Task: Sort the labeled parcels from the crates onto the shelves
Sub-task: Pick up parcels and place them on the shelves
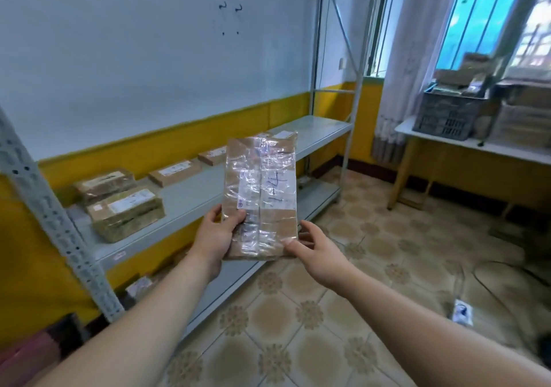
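I am holding one parcel point(262, 195) upright in mid-air in front of the shelves point(190, 195), above the tiled floor point(328, 312). My left hand point(216, 237) is gripping its lower left edge, thumb lying across the front face; my right hand point(316, 251) is pinching its lower right corner, thumb on the front. Both hands are thus clamped on the same parcel, one at each side of its bottom end. The parcel is showing as a flat, brown cardboard packet wrapped in glossy, wrinkled clear tape that is catching the light. A white label with small print is sitting across its middle, with blue handwritten marks beside it; I cannot read the writing. Behind it, the grey middle shelf is carrying several similar taped brown parcels point(125, 212) in a row toward its back edge. At the far right, a dark crate point(447, 118) is standing on the white counter point(477, 145) under the window.
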Demonstrator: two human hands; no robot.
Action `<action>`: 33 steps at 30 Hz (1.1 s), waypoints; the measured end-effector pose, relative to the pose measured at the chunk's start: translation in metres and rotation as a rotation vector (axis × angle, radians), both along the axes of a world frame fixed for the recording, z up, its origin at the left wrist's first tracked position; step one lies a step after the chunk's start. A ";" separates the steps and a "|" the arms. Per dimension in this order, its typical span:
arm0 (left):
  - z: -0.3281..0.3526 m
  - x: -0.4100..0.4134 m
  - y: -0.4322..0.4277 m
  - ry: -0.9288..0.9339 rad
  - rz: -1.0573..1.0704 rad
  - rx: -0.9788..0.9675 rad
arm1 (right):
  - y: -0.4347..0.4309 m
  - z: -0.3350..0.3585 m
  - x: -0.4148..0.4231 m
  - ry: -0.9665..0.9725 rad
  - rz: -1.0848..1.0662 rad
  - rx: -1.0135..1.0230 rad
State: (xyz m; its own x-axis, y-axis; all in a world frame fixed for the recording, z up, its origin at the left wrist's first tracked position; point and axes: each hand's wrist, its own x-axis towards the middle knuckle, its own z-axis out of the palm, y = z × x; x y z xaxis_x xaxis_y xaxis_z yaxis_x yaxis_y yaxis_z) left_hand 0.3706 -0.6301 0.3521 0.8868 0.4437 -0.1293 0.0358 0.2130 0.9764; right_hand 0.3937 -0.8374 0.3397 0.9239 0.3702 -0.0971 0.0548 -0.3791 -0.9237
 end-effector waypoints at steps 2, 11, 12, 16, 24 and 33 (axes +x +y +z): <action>-0.007 0.035 -0.011 0.000 -0.032 0.006 | -0.010 -0.004 0.028 0.010 -0.027 -0.001; -0.023 0.239 -0.051 -0.015 -0.173 -0.051 | -0.048 0.000 0.203 0.003 -0.155 -0.048; -0.022 0.260 -0.056 -0.017 -0.189 -0.058 | -0.054 0.002 0.222 0.004 -0.172 -0.064; -0.013 0.341 -0.080 0.000 -0.280 -0.065 | -0.079 0.008 0.288 -0.001 -0.236 -0.070; -0.027 0.476 -0.134 0.028 -0.311 0.012 | -0.140 -0.010 0.412 0.014 -0.236 -0.083; -0.040 0.562 -0.149 0.113 -0.104 0.087 | -0.156 -0.014 0.556 0.032 -0.013 -0.119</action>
State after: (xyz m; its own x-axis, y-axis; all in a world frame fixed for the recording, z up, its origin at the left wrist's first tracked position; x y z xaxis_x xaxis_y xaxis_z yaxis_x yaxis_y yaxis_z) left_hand 0.9327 -0.7788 0.3124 0.9106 0.3637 -0.1964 0.1642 0.1177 0.9794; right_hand 0.9495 -0.9930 0.3257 0.9243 0.3423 -0.1690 0.0206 -0.4870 -0.8732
